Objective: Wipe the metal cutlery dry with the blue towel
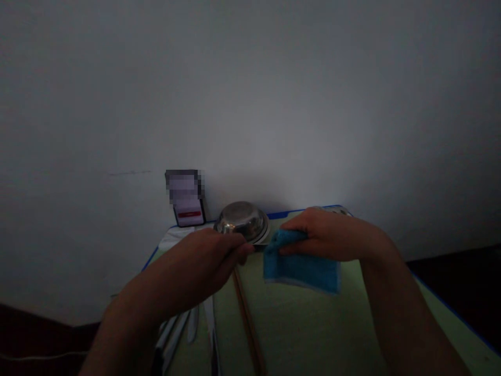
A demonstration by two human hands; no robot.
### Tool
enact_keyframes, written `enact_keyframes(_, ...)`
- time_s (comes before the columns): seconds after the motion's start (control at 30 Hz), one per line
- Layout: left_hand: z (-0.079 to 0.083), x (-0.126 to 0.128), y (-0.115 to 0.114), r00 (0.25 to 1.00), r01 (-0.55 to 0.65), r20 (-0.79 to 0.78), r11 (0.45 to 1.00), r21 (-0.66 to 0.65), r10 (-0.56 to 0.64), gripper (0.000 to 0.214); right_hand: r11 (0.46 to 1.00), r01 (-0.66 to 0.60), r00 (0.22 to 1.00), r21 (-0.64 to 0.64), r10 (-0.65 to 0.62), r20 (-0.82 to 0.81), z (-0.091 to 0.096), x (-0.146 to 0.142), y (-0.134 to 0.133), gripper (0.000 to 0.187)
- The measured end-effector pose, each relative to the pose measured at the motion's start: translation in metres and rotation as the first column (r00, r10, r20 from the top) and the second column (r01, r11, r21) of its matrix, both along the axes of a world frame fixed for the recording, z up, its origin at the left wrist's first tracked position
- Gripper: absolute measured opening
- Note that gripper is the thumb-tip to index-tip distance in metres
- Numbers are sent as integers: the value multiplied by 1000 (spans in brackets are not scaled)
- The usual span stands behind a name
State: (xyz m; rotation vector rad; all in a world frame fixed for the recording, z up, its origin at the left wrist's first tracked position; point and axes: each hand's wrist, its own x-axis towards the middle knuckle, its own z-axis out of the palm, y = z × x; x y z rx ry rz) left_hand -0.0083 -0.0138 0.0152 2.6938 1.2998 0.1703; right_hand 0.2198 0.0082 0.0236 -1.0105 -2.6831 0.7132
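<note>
My left hand (219,258) is closed in a pinch around a thin, dark object (259,248). Only a short stretch of it shows between my fingers and the cloth, so its kind is not clear. A blue cloth (305,271) with a pale edge hangs from my right hand (324,235), its fingers closed on a folded part. The cloth meets or overlaps the far end of the thin object. Just beyond my left hand, a shiny metal bowl (242,218) rests upside down, seemingly on other round metal ware.
A phone (186,201) leans against the wall at the back left. Brown chopsticks (249,324) lie lengthwise on the light green table (313,334). Several pale-handled utensils (178,334) are partly under my left forearm. Something whitish (176,237) lies by the phone.
</note>
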Motion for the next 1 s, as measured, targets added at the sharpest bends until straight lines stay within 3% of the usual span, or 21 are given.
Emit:
enact_keyframes(0.2, 4, 0, 1, 998, -54, 21, 995, -82, 56, 43, 1000, -5, 1000, -9, 5, 11, 0, 0, 2, 26)
enact_keyframes(0.47, 5, -14, -12, 988, 22, 156, 964, -264, 20, 33, 994, -20, 999, -110, 17, -34, 2, 0, -1, 22)
enact_keyframes(0.73, 8, 1, -19, 990, 99, 114, 987, -129, -84, 24, 991, -94, 995, -100, 91, -33, 2, -5, -1, 24)
enact_keyframes(1.0, 3, 5, -16, 983, 104, 164, 987, -120, -84, 20, 991, -108, 993, -73, 104, -56, 1, -8, -1, 23)
